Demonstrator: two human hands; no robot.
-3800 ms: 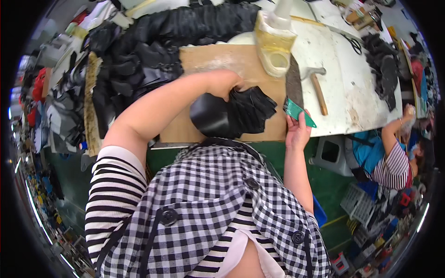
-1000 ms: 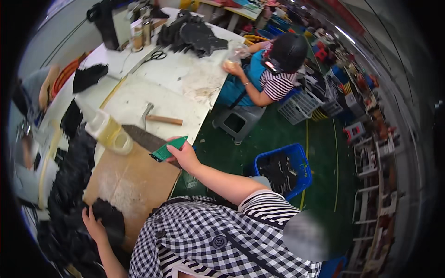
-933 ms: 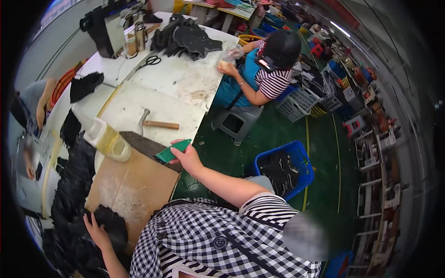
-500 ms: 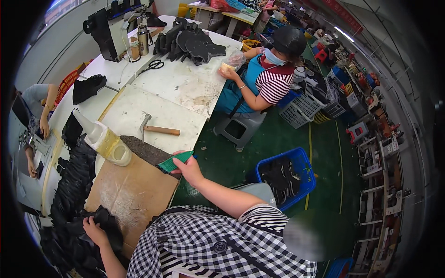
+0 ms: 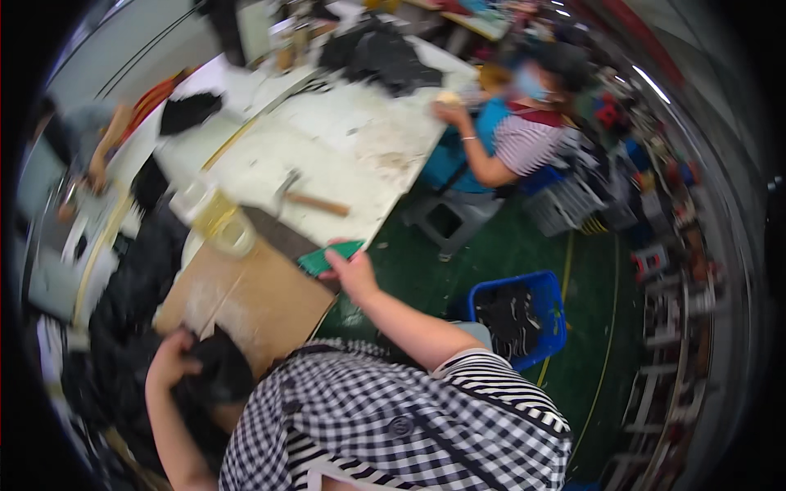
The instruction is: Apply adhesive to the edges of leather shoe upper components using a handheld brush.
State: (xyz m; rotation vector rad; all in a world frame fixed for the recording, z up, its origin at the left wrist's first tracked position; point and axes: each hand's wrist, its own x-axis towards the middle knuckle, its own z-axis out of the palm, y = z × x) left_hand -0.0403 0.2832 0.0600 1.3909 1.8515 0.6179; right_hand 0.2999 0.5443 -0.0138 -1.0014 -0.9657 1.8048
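Note:
In my right hand [image 5: 357,277] is a flat green scraper [image 5: 334,258], pinched between thumb and fingers above the right edge of a brown cardboard sheet [image 5: 209,290]. My left hand [image 5: 169,360] is closed on a dark, limp black piece of material [image 5: 219,367] at the cardboard's near left corner. Motion blurs the fingertips, and the exact kind of piece does not show. Many similar black pieces [image 5: 135,303] lie heaped along the left of the cardboard. A yellowish translucent plastic container [image 5: 223,225] stands at the cardboard's far corner.
Beyond the cardboard, a hammer [image 5: 319,204] lies on the white table [image 5: 348,147]. More black pieces [image 5: 377,57] are stacked at the back. A co-worker [image 5: 491,135] sits across on the right, another person at far left. A blue basket [image 5: 544,352] stands on the green floor.
The whole view has shifted and blurred, so the table sits further right. My left hand has lifted the edge of a black piece and drawn it toward the cardboard. The right hand still holds the scraper.

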